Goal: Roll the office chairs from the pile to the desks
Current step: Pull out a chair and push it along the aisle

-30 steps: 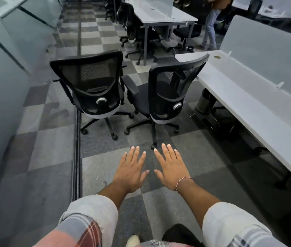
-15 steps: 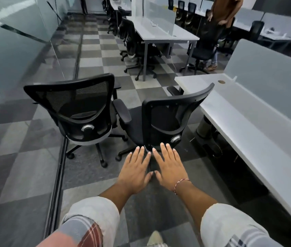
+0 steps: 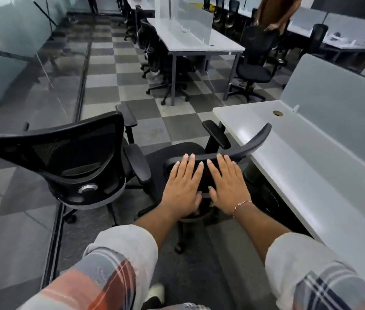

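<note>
Office chair (image 3: pixel 253 143) sits beneath the hands, counter (image 3: pixel 293 166) just to their right; left hand (image 3: pixel 181 186) and right hand (image 3: pixel 227 184) lie flat, fingers straight, on its backrest: grip the rail, push evenly.

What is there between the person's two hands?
Head view: only a narrow strip of the chair's black backrest shows between the left hand and the right hand.

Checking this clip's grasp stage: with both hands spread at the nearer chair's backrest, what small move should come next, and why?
Probably curl the fingers over the top rim of the backrest. The left hand and right hand lie flat and open there, gripping nothing, and the desk stands close on the right.
</note>
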`<state>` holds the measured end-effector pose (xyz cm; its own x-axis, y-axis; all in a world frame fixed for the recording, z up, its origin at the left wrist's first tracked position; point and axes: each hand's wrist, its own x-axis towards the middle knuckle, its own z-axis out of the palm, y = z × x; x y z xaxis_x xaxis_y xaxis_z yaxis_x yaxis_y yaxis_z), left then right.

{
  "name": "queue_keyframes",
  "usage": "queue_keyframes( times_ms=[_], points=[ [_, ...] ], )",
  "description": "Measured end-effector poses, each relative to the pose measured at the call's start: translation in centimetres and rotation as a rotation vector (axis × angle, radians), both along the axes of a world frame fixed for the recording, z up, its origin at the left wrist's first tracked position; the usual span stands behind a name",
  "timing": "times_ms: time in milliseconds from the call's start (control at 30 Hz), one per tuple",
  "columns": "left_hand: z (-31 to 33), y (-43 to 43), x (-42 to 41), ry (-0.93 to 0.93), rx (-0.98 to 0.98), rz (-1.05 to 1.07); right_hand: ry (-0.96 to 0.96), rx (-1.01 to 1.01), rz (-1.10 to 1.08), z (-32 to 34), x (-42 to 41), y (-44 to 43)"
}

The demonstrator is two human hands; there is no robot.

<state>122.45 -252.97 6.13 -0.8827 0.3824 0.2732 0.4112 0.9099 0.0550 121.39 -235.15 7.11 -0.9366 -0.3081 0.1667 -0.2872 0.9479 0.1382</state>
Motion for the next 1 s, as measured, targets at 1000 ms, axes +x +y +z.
queue_keyframes(
  times_ms=[1000],
  points=[
    [4.2, -0.3, -7.4, -0.390, -0.177, -0.097, -0.101, 0.149, -0.080, 2.6, -3.6, -2.0]
  ],
)
